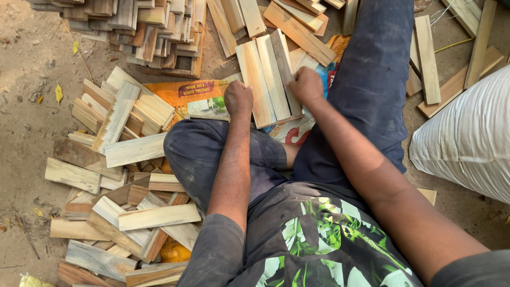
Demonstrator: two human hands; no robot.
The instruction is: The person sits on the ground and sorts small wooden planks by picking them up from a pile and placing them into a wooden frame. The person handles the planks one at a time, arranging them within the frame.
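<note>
I sit on the ground with my legs out. Both hands grip a bundle of flat wooden slats [268, 74] that stands on end in front of me on an orange printed sack [186, 93]. My left hand [238, 99] is closed on the bundle's left edge. My right hand [305, 85] is closed on its right edge. The slats are pale, with pinkish streaks, and pressed side by side.
Loose wooden pieces [122, 154] lie scattered in a heap to my left. A stacked pile of slats [143, 32] sits at the far left, more boards [297, 26] lie ahead and at the right [427, 58]. A white woven sack [473, 133] bulges at the right. Bare dirt surrounds everything.
</note>
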